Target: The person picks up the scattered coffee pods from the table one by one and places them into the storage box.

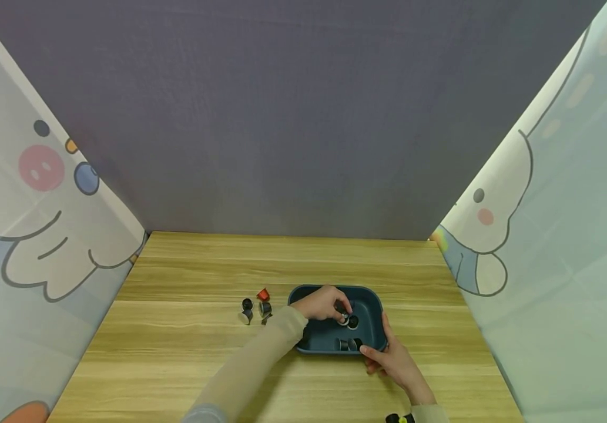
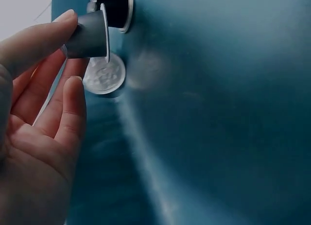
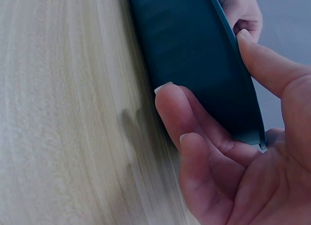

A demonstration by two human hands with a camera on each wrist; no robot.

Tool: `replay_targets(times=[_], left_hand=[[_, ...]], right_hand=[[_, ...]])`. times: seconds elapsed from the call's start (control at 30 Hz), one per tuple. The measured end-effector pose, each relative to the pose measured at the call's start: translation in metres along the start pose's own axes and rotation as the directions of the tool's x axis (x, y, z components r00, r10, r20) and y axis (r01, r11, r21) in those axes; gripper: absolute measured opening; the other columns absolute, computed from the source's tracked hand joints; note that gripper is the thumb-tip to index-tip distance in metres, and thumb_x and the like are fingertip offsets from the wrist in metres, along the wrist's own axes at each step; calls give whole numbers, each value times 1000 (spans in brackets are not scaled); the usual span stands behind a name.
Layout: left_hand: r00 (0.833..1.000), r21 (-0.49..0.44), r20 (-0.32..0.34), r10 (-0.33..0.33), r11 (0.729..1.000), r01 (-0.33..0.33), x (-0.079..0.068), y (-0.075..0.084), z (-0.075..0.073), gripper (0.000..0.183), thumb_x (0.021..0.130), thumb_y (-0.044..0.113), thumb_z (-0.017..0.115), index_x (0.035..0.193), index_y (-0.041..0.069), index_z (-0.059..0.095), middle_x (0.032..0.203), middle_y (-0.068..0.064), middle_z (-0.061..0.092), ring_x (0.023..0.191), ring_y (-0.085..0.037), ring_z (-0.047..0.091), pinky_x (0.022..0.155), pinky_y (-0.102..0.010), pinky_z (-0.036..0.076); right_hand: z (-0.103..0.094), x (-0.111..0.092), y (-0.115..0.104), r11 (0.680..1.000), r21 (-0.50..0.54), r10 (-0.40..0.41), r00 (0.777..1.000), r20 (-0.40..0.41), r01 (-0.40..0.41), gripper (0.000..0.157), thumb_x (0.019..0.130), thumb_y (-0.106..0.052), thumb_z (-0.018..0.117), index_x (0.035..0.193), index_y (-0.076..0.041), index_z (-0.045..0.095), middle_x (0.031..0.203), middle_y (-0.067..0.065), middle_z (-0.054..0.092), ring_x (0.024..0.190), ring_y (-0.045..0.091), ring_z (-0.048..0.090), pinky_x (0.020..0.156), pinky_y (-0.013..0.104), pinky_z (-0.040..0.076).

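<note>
A dark blue rectangular tray stands on the wooden table. Inside it, my left hand pinches a dark coffee capsule with a pale rim between thumb and fingers. Right by it in the left wrist view are a black capsule and one showing its silvery lid. Two more capsules lie along the tray's near side. My right hand grips the tray's near right corner, thumb on the rim and fingers against the outer wall.
Left of the tray, several loose capsules lie on the table, among them a red one and a black one. A dark grey backdrop rises behind the table. Cartoon-printed curtains hang at both sides.
</note>
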State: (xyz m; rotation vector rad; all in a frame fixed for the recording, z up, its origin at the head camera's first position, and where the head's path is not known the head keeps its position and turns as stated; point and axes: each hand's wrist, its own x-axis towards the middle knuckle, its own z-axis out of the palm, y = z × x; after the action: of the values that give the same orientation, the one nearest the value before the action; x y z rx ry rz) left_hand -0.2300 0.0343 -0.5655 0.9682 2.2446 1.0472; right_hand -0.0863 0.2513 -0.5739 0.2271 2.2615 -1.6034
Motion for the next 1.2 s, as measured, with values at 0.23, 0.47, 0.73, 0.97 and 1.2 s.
replay_targets(times=[0.23, 0.47, 0.73, 0.97, 1.2], left_hand=[[999, -14, 30, 30, 999, -29, 8, -8, 9, 22, 84, 3, 80, 100, 17, 77, 101, 12, 66, 78, -1, 61, 64, -21, 52], [998, -2, 28, 50, 999, -50, 12, -10, 12, 25, 82, 5, 82, 102, 18, 77, 96, 14, 68, 85, 2, 62, 72, -17, 52], [999, -43, 38, 39, 998, -37, 10, -6, 10, 26, 82, 5, 82, 105, 17, 77, 99, 13, 69, 91, -1, 64, 75, -18, 52], [999, -110, 37, 24, 994, -20, 8, -5, 8, 27, 84, 6, 81, 107, 17, 76, 102, 12, 69, 94, -2, 64, 75, -20, 53], [997, -148, 28, 71, 987, -66, 8, 0, 3, 28, 85, 4, 79, 111, 13, 74, 104, 12, 69, 95, -3, 64, 75, -21, 54]], right_hand=[[-1, 0, 1, 1000, 14, -6, 1000, 9, 6, 105, 97, -25, 69, 159, -19, -15, 79, 22, 71, 69, 41, 70, 52, 36, 48], [1, 0, -1, 1000, 5, -6, 1000, -4, 6, 106, 96, -27, 70, 159, -23, -14, 79, 21, 71, 69, 39, 70, 52, 35, 48], [1, -1, -2, 1000, 0, -5, 1000, -14, 5, 108, 94, -29, 72, 160, -23, -13, 78, 19, 71, 67, 37, 70, 51, 35, 47], [0, -4, -4, 1000, 1, -13, 1000, -1, 13, 108, 94, -29, 72, 159, -24, -14, 78, 18, 72, 67, 35, 71, 51, 36, 48], [0, -3, -4, 1000, 6, -17, 1000, 11, 17, 107, 95, -28, 71, 159, -23, -16, 79, 19, 72, 67, 35, 71, 51, 35, 48]])
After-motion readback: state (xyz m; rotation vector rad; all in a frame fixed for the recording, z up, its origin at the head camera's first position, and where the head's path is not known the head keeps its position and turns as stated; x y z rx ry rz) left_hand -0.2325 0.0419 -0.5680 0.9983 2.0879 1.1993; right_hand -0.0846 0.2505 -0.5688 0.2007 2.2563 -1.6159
